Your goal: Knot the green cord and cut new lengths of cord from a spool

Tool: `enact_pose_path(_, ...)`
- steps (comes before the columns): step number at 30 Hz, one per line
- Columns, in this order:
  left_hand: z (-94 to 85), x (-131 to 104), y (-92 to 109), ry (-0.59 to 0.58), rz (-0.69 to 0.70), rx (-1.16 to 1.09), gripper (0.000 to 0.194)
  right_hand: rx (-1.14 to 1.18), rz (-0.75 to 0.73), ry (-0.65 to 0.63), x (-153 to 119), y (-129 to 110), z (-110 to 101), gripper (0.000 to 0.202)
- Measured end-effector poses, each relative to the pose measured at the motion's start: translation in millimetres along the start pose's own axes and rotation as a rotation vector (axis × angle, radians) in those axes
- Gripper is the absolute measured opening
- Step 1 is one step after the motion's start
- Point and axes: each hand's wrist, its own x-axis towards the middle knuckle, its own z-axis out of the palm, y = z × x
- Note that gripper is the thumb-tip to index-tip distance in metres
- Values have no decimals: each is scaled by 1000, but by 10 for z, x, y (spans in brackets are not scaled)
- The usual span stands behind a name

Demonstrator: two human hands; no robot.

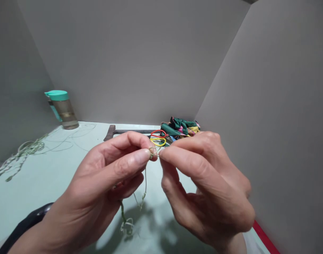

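Between thumb and forefinger, my left hand [108, 176] pinches a thin green knotted cord [151, 152]. Close beside it on the right, my right hand [206, 183] is closed, its fingertips pinching a fine strand of the same cord near a small loop. Below my left hand hang loose ends of cord, one with small knots and another ending in a pale frayed tangle [127, 225]. The parts of the cord inside my left palm are hidden by my fingers.
Behind my hands lie scissors [158, 141] with red and yellow handles, a hammer [111, 132], and a bunched green patterned cloth [181, 127]. A bottle [66, 111] with a turquoise lid and a bundle of braided cords [23, 151] are at the left. Grey walls [135, 63] enclose the table.
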Motion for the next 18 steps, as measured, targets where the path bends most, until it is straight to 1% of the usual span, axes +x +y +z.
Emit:
enact_pose_path(3,1,-7,-1,17,6,5,13,54,47,4,12,-5,12,21)
enact_pose_path(9,14,-13,-11,56,50,16,11,254,221,6,53,-54,11,7)
enact_pose_path(12,19,0,-26,65,59,13,9,288,272,29,44,-89,15,4)
enact_pose_path(14,24,8,-33,67,72,15,9,275,269,44,35,-104,16,4)
enact_pose_path(18,30,8,-45,85,140,59,9,195,188,33,43,-97,10,5)
